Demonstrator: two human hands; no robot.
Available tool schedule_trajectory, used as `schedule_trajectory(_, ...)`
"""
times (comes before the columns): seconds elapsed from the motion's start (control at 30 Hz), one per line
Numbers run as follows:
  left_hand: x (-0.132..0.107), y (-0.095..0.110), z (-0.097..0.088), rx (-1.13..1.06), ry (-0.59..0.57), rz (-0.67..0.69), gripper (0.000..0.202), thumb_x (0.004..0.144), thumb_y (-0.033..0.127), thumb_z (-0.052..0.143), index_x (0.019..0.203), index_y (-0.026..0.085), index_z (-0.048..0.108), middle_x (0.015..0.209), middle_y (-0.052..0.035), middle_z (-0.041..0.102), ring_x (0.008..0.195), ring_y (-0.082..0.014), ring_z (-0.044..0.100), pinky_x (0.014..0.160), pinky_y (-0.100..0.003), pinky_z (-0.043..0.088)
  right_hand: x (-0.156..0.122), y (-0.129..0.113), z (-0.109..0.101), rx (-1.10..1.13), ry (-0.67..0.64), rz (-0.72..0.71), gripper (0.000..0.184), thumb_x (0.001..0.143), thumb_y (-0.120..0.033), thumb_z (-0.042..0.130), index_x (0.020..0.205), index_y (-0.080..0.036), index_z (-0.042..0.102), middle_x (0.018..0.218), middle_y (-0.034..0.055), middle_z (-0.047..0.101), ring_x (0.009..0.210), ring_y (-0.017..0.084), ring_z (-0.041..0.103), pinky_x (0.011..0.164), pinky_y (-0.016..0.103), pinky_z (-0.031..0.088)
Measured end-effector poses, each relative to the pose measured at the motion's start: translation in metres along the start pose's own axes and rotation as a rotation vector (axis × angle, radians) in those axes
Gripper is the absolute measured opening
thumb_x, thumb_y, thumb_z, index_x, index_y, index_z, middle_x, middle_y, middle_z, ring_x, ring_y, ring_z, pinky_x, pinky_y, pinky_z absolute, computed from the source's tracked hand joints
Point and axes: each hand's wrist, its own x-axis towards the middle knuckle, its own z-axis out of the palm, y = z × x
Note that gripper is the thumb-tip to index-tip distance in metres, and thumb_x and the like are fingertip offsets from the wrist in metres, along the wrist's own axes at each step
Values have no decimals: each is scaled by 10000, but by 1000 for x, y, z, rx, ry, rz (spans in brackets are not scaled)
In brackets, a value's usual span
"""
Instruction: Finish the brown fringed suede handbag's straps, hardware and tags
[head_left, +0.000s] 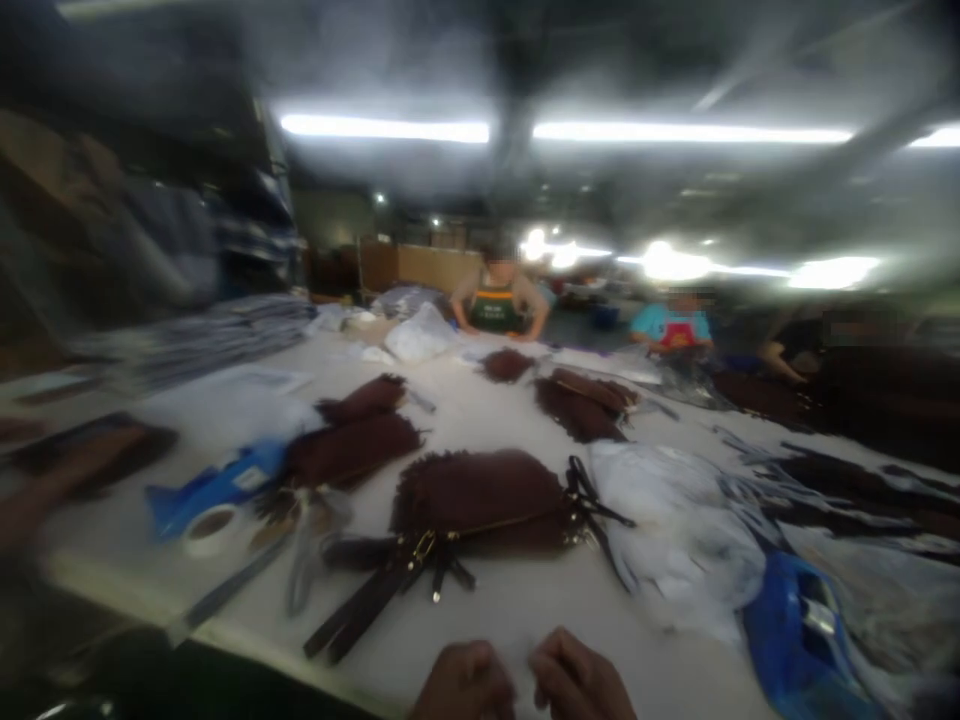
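Note:
My left hand (463, 683) and my right hand (581, 678) sit close together at the bottom edge of the view, knuckles up and fingers curled under; the picture is blurred and I cannot make out anything between them. Just beyond them on the white table (517, 600) lies a dark maroon fringed bag (480, 497) with gold hardware and dark straps (375, 600) trailing toward me. Neither hand touches the bag.
Several more maroon bags (352, 440) lie across the table. Scissors (307, 560), a tape roll (211, 528) and a blue object (214, 487) lie left. Clear plastic bags (675, 520) and a blue bag (795, 630) lie right. Other people (499, 300) work at the far side.

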Motion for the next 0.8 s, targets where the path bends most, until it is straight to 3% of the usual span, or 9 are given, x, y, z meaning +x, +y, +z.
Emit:
schedule_trajectory(0.1, -3, -12, -10, -199, 90, -26, 276, 699, 379, 734, 725, 141, 597, 616, -12, 643, 609, -169, 608, 605, -273, 437, 2, -20, 13, 151, -76, 69, 311, 890, -421, 494, 663, -216, 552, 569, -30, 641, 526, 126, 572, 541, 223, 433)
schedule_trajectory(0.2, -7, -14, -20, -312, 159, -44, 311, 651, 389, 749, 659, 154, 546, 563, 5, 604, 563, -171, 613, 584, -266, 421, 10, -31, 20, 158, -80, 96, 328, 853, -455, 531, 626, -219, 524, 534, -41, 603, 525, 124, 533, 537, 224, 393)
schedule_trajectory(0.37, -18, -10, -29, -190, 231, -42, 319, 765, 447, 627, 641, 163, 549, 559, -25, 641, 548, -169, 592, 592, -269, 409, 22, -31, 37, 208, -98, 143, 396, 852, -531, 505, 605, -221, 501, 509, -40, 578, 502, 121, 506, 526, 228, 385)
schedule_trajectory(0.53, -32, -27, -37, -169, 240, -62, 385, 839, 499, 520, 649, 166, 550, 565, -26, 635, 552, -163, 565, 576, -266, 398, 27, -29, 56, 332, -176, 136, 356, 878, -488, 479, 669, -209, 551, 595, -17, 635, 537, 125, 549, 549, 228, 411)
schedule_trajectory(0.63, -40, -33, -45, -197, 213, -120, 388, 798, 524, 562, 652, 165, 540, 588, -11, 612, 575, -160, 553, 568, -260, 392, 28, -34, 65, 309, -230, 124, 320, 887, -437, 477, 685, -206, 567, 614, -20, 645, 556, 124, 562, 561, 224, 407)
schedule_trajectory(0.73, -43, -34, -53, -222, 212, -111, 285, 711, 409, 690, 771, 151, 587, 728, -17, 645, 673, -160, 563, 608, -247, 396, 29, -43, 73, 206, -263, 89, 334, 888, -423, 488, 645, -208, 568, 568, -32, 623, 546, 123, 556, 556, 223, 384)
schedule_trajectory(0.8, -40, -36, -56, -273, 187, -107, 259, 693, 355, 708, 797, 155, 580, 713, -7, 628, 641, -147, 547, 594, -239, 382, 31, -49, 77, 138, -267, 54, 343, 879, -417, 511, 611, -209, 561, 538, -38, 604, 536, 121, 540, 552, 222, 367)
